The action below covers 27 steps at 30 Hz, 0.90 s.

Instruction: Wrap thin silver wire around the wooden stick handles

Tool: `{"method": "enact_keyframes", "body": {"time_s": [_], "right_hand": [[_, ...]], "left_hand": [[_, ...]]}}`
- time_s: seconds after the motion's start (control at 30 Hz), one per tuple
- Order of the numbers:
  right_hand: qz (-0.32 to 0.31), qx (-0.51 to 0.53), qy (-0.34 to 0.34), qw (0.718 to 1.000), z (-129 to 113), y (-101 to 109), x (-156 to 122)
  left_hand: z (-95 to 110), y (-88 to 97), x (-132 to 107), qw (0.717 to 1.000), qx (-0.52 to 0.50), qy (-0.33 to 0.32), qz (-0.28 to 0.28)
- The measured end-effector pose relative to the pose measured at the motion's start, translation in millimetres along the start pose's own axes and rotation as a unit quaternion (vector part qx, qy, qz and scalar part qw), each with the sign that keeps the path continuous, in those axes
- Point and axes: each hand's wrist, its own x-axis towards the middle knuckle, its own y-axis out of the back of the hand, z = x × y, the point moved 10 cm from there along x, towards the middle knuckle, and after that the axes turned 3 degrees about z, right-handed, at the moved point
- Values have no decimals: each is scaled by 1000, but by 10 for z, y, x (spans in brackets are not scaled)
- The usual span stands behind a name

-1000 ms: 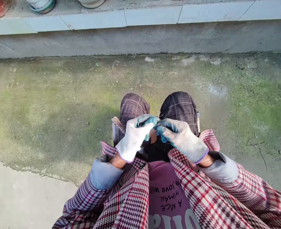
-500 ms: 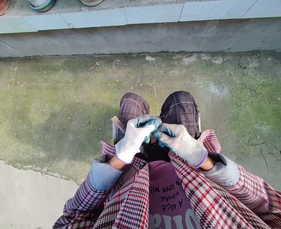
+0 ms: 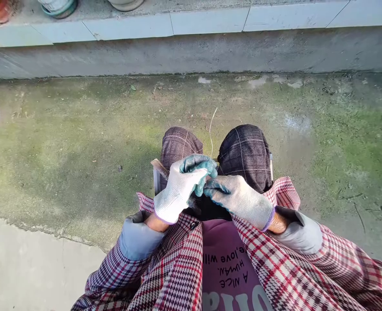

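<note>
Head view: both hands wear pale knitted gloves with teal-coated fingers and purple cuff edges, and they meet close together just before the purple shirt. On the left hand, the fingers are curled inward and the tips pressed to the thumb, pinching a thin pale strand that stands up from them in a slight curve between the dark checked knees. Its lower part is hidden by the gloves. On the right hand, held just beside and a little lower, the fingers are bent and lie close together, tips near the left fingers; whether they grip anything I cannot tell. Black print on the shirt, upside down from this viewpoint, reads "A NICE", "HUMAN." and "e,love will", the last line cut off by the open checked jacket. Larger pale letters sit nearer the bottom edge, only partly in view, so the full word cannot be read.
</note>
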Motion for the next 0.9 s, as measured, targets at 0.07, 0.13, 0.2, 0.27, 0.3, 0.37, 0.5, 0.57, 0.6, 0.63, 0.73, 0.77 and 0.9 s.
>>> {"method": "enact_keyframes", "body": {"time_s": [0.07,0.13,0.2,0.27,0.3,0.37,0.5,0.57,0.6,0.63,0.73,0.77,0.9], "right_hand": [[-26,-5,12,1000,-7,-82,4],[-46,-37,20,998,16,-165,13],[-64,-103,43,992,43,-257,18],[-93,-174,98,975,30,-385,-2],[-107,-201,131,965,13,-447,-24],[-122,-233,180,948,-11,-530,-68],[-121,-236,165,950,27,-551,-70],[-131,-231,147,953,42,-574,-61],[-134,-229,138,954,45,-579,-54],[-135,-225,131,956,44,-573,-45],[-134,-180,107,969,11,-443,-9],[-126,-157,97,975,-15,-346,7],[34,-29,35,998,-179,386,91]], "left_hand": [[33,16,-2,1000,6,-2,10],[67,35,-3,1000,15,-3,19],[87,58,-3,999,23,-5,26],[90,72,-3,999,27,-8,26],[88,77,-4,999,27,-10,25],[83,80,-6,999,29,-10,22],[95,86,-15,999,26,-2,26],[116,83,-24,999,15,1,30],[125,81,-29,999,10,2,32],[133,79,-36,999,5,4,34],[144,73,-63,999,-3,10,39],[146,72,-75,999,-5,13,40],[164,49,-116,999,6,19,33]]}}
